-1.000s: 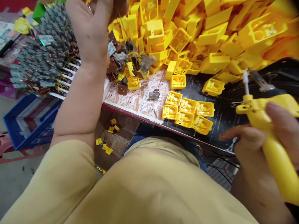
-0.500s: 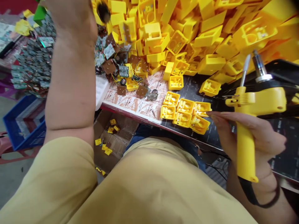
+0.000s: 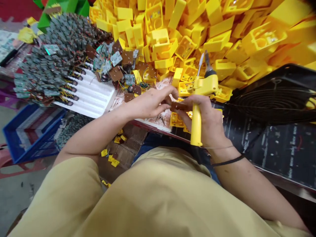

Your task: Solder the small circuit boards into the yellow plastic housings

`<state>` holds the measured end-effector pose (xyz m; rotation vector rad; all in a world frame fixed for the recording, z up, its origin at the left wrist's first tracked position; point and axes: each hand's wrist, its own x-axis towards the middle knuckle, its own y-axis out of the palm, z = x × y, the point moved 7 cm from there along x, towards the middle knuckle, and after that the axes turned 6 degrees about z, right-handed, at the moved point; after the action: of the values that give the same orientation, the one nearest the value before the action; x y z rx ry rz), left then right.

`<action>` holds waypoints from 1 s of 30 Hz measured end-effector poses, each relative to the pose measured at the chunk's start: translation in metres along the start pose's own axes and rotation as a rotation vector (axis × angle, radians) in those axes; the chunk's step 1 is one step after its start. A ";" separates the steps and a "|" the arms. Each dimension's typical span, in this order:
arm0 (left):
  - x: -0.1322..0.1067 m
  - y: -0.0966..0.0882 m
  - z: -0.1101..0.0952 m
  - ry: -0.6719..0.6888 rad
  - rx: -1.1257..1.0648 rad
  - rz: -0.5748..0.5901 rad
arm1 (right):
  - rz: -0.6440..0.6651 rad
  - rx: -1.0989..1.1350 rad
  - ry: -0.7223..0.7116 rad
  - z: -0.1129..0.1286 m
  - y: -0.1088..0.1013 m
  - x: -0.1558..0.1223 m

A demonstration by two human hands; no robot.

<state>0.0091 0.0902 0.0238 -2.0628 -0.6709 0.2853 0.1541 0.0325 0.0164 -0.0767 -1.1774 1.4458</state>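
Note:
My right hand point(image 3: 209, 115) is closed round the handle of a yellow soldering gun point(image 3: 197, 126), whose metal tip and thin feed tube point up and away. Between that hand's thumb and fingers is also a small brown circuit board point(image 3: 179, 106). From the left, my left hand point(image 3: 153, 101) meets it, thumb and fingers pinched at the board's near edge. Under both hands stand several open yellow cases point(image 3: 177, 120), partly covered. Loose circuit boards with wires and speakers point(image 3: 116, 73) lie in a heap just beyond my left hand.
A big pile of yellow cases point(image 3: 187, 33) fills the back. At left, many grey-green boards point(image 3: 59, 56) crowd a white ribbed tray point(image 3: 91, 98). A black round-grilled fan point(image 3: 276, 95) lies right. Below the table are a blue basket point(image 3: 27, 131) and a cardboard box point(image 3: 129, 144).
My left hand has come back from the far left to the middle of the table. My right hand has moved left with the soldering gun, and a brown circuit board is now between both hands.

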 end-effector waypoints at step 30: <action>-0.099 0.032 0.026 -0.561 -0.325 -0.286 | 0.013 -0.230 -0.293 0.032 0.009 -0.044</action>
<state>-0.0724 0.0392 -0.0230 -2.1599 -1.4162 0.6330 0.1401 -0.0188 0.0014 -0.0320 -1.5841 1.3581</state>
